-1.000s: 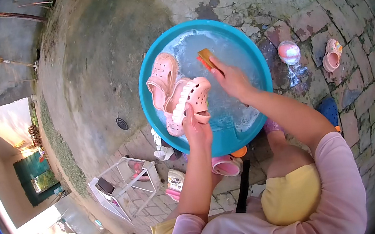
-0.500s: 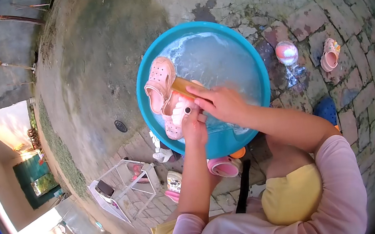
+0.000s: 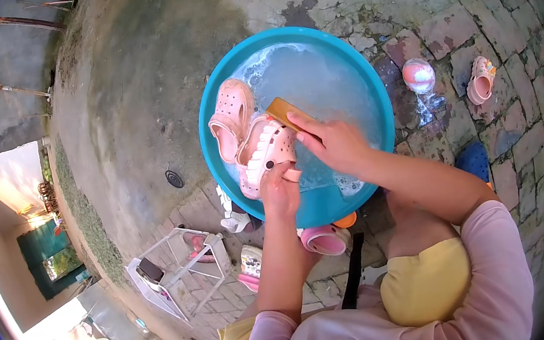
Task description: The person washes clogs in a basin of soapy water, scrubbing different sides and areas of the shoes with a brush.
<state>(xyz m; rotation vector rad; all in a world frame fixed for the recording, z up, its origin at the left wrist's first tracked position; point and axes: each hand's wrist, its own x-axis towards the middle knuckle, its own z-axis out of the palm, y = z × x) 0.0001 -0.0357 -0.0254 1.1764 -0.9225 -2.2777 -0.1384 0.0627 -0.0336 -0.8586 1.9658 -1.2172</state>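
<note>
The pale-pink perforated clog with white ridged trim point(image 3: 277, 147) sits centre-left of the frame, over the round blue plastic basin point(image 3: 381, 88). The left hand point(image 3: 279, 194) has its fingers curled around the strap end; the right hand point(image 3: 337, 147) closes its fingers on a yellow-brown block brush point(image 3: 283, 110) by the toe. The clog looks light, bendy, probably slippery; the strap end should grip best.

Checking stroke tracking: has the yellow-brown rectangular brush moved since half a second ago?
Yes: the brush shifted right and up in view, relative to the round blue plastic basin.
</note>
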